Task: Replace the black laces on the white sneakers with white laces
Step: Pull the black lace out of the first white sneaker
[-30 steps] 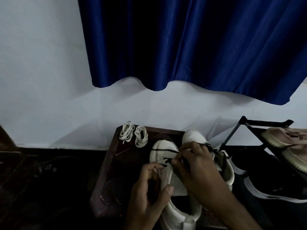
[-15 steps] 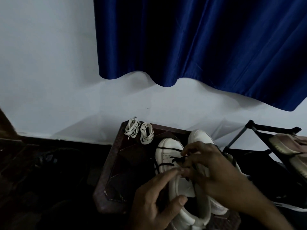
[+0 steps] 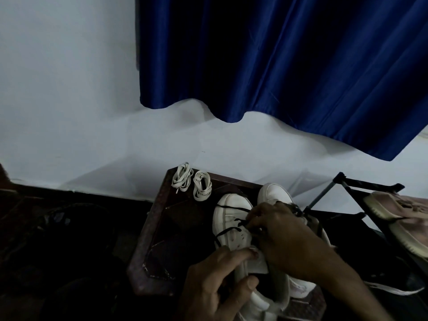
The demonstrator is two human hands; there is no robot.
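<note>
Right grip: my right hand [image 3: 284, 237] pinches the black lace [image 3: 228, 230] at the eyelets; fingers curled, gap narrow.
Left grip: my left hand [image 3: 215, 286] clasps the held sneaker [image 3: 228, 214], fingers on the tongue, thumb at the collar.
Lace direction: it runs left and away from the right grip, which is the nearer hand.
Sneaker axis: toe away from me, heel toward me.
Hand pose: right hand palm down, crossing the second sneaker [image 3: 273, 193].
White laces [image 3: 192, 181]: two bundles at the far left corner of the tabletop [image 3: 159, 228], well apart from both hands.

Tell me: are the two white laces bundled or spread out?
Bundled. The white laces lie as two separate looped coils at the table's far left corner.
</note>
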